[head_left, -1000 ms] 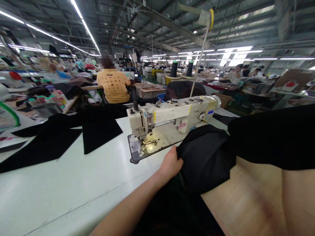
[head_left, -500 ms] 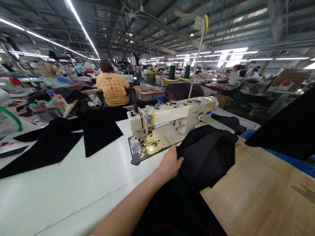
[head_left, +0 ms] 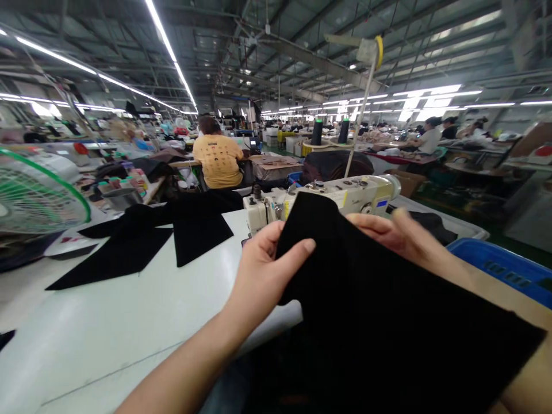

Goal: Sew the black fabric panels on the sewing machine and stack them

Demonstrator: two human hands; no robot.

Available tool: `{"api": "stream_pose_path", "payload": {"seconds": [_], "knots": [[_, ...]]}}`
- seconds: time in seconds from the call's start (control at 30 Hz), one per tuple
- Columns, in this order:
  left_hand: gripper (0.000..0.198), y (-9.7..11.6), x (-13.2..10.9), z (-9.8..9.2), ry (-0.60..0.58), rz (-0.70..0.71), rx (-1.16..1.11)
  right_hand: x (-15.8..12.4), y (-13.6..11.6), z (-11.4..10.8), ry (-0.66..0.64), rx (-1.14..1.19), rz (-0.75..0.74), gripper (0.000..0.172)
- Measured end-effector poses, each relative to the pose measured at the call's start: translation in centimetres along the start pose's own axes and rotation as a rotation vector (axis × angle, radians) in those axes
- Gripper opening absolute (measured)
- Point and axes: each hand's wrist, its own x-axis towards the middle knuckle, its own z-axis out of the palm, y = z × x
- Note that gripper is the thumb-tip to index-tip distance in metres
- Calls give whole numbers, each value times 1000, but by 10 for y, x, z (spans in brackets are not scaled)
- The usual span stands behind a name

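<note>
A black fabric piece (head_left: 388, 310) hangs in front of me, its top standing before the sewing machine (head_left: 371, 192). My left hand (head_left: 267, 264) grips its upper left edge, thumb lying on the near face and fingers folded behind. At the upper right edge is my right hand (head_left: 388, 233), partly behind the cloth. Its thumb is raised and smeared by motion, so its grip on the edge is unclear. The cloth hides the machine's needle area and most of its bed.
More black fabric pieces (head_left: 198, 236) lie on the white table (head_left: 190, 299) to the left. A blue basket (head_left: 474, 253) stands at right. A green-rimmed fan (head_left: 47, 190) is at far left. Ahead, a person in a yellow shirt (head_left: 218, 161) sits facing away.
The black piece from the right is now in front of me. My left hand has left the cloth by the machine and grips this piece; my right hand has come into view.
</note>
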Motion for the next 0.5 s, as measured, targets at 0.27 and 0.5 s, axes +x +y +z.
{"api": "stream_pose_path", "payload": {"seconds": [0.27, 0.5], "knots": [[32, 30, -16, -76, 270, -10, 154, 0, 56, 20, -206, -120, 60, 55], [33, 45, 19, -144, 206, -45, 632, 84, 58, 38, 108, -653, -332, 23]]}}
